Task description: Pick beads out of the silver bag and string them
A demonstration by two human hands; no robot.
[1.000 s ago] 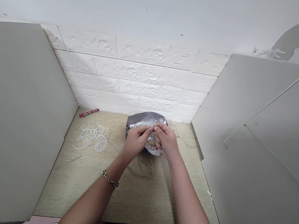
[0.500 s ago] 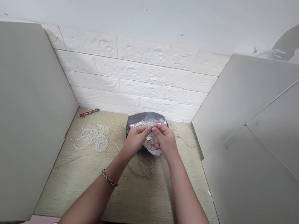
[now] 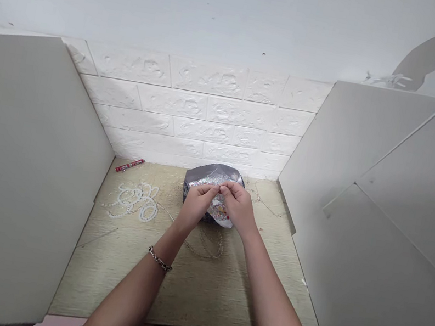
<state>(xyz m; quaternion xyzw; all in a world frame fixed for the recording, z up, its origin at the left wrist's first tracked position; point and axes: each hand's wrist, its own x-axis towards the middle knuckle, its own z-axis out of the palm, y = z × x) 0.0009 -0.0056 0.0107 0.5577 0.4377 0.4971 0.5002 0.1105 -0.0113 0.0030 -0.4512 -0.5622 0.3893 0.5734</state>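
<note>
My left hand (image 3: 197, 202) and my right hand (image 3: 238, 204) meet fingertip to fingertip over an open bag with a silvery lining (image 3: 217, 176). Both hands are closed in a pinch; whatever lies between the fingertips is too small to make out. Small multicoloured beads (image 3: 218, 209) show inside the bag below my fingers. A strand of small pale beads (image 3: 202, 252) lies looped on the table under my wrists and runs left. My left wrist wears a chain bracelet (image 3: 159, 259).
Strings of white beads (image 3: 138, 202) lie coiled on the left of the table (image 3: 204, 294). Behind them is a narrow red packet (image 3: 130, 165). A thin needle-like rod (image 3: 99, 236) lies at the left edge. Thin thread (image 3: 267, 202) trails right of the bag. Grey panels stand at both sides.
My right hand has shifted very slightly, with its lower fingers tucked in more, uncovering more beads in the bag. The left hand stays almost still, and the view has tipped a little.
</note>
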